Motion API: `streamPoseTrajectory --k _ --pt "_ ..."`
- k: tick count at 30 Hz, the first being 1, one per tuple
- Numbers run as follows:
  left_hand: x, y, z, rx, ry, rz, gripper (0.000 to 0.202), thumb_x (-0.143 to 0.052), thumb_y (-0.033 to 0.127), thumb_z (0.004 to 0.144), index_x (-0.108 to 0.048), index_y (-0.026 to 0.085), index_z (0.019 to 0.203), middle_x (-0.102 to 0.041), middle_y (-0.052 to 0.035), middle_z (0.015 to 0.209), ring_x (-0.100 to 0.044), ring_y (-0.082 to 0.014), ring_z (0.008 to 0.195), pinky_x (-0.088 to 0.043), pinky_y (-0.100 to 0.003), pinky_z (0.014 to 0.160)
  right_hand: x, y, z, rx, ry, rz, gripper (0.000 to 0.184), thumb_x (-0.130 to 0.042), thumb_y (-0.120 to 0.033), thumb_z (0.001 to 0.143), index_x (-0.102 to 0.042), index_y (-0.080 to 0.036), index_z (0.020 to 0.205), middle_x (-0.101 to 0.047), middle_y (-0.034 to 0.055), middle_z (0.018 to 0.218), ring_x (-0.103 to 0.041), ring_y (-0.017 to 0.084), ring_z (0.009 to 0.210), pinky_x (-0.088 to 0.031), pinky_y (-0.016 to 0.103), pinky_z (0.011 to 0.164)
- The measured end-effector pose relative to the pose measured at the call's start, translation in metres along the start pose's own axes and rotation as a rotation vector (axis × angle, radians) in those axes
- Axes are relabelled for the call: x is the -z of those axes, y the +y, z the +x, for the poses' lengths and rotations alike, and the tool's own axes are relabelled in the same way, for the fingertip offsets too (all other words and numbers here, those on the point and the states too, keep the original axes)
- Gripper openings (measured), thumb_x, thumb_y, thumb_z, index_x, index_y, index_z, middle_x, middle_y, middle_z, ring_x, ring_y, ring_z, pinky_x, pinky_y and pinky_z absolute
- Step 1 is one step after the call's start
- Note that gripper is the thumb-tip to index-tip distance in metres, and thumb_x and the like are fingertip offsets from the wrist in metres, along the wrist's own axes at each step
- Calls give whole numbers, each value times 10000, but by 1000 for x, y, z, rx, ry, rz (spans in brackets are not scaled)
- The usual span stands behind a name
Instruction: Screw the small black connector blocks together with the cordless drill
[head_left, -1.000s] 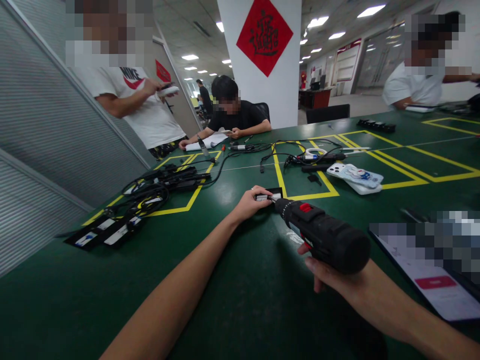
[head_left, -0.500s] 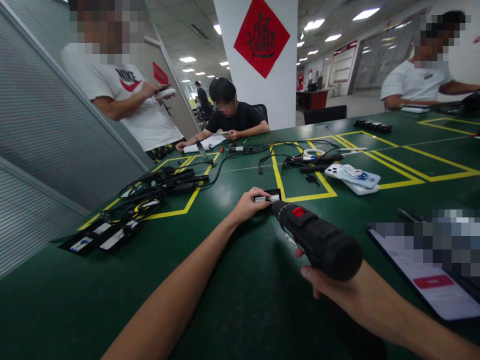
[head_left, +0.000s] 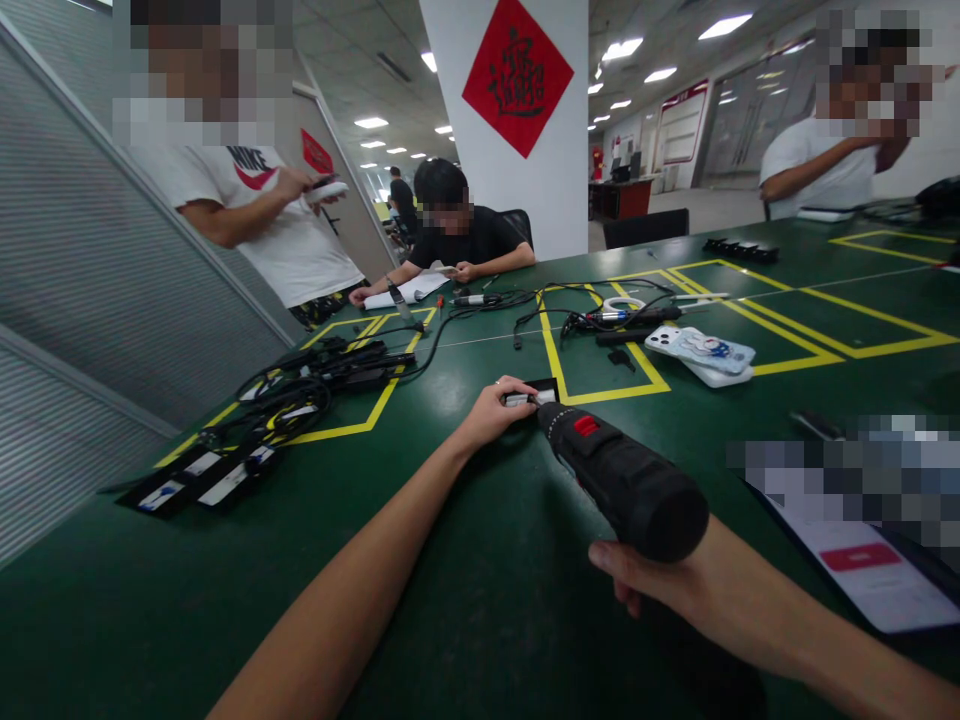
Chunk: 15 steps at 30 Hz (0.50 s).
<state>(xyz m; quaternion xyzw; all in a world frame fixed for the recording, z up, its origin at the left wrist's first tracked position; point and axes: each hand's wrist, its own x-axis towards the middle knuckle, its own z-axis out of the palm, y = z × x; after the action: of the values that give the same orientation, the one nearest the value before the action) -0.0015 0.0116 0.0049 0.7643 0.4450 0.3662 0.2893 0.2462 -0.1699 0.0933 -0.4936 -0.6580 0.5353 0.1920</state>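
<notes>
My right hand (head_left: 637,575) is wrapped round the handle of a black cordless drill (head_left: 622,470) with a red switch on top. The drill points away from me and down, its bit end at a small black part with a silvery block (head_left: 519,399) on the table. My left hand (head_left: 499,412) grips that part from the left, fingers close to the drill's tip. The drill's body hides most of my right fingers, and whether the bit touches a screw cannot be made out.
Black cables and flat black parts (head_left: 225,475) lie on the left of the green table (head_left: 300,560). A phone (head_left: 701,350), a roll of tape (head_left: 624,304) and a tablet (head_left: 862,555) are on the right. Three people (head_left: 469,235) are around the table.
The drill and my right hand have shifted slightly left in view, as has the scene. At the far right, a person's hands have risen from the table towards the head.
</notes>
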Motion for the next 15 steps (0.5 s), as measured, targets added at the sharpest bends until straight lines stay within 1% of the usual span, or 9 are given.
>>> streamPoseTrajectory --k 2,4,8,11,15 --pt "0 0 0 3 1 0 269 -645 330 722 -672 189 949 -585 -63 1030 -547 -190 970 -417 -318 885 -1 3 1 1 30 26 332 -567 -403 816 -563 -185 566 -577 -29 560 -540 112 526 -409 215 500" --pt "0 -1 1 4 -1 0 272 -647 334 719 -672 190 948 -587 -62 1027 -548 -190 969 -417 -316 881 -2 5 3 -8 46 59 322 -561 -375 820 -559 -184 561 -565 -33 556 -527 107 517 -406 211 491" --pt "0 -2 1 -8 -2 -6 261 -650 324 722 -671 195 948 -584 -58 1025 -547 -186 962 -419 -308 869 -1 4 3 -26 50 64 317 -528 -324 829 -542 -189 543 -554 -26 553 -533 120 536 -416 229 517" --pt "0 -3 0 -28 -1 -4 249 -648 311 727 -671 196 946 -582 -55 1012 -545 -180 957 -414 -302 865 -1 3 3 -15 45 53 324 -508 -315 836 -529 -192 537 -544 -26 553 -530 123 544 -415 239 537" --pt "0 -2 0 -21 0 6 260 -645 326 729 -670 199 954 -581 -57 1010 -542 -184 962 -413 -305 860 -1 2 2 -3 29 55 339 -497 -310 844 -528 -189 530 -546 -16 571 -531 126 563 -411 246 551"
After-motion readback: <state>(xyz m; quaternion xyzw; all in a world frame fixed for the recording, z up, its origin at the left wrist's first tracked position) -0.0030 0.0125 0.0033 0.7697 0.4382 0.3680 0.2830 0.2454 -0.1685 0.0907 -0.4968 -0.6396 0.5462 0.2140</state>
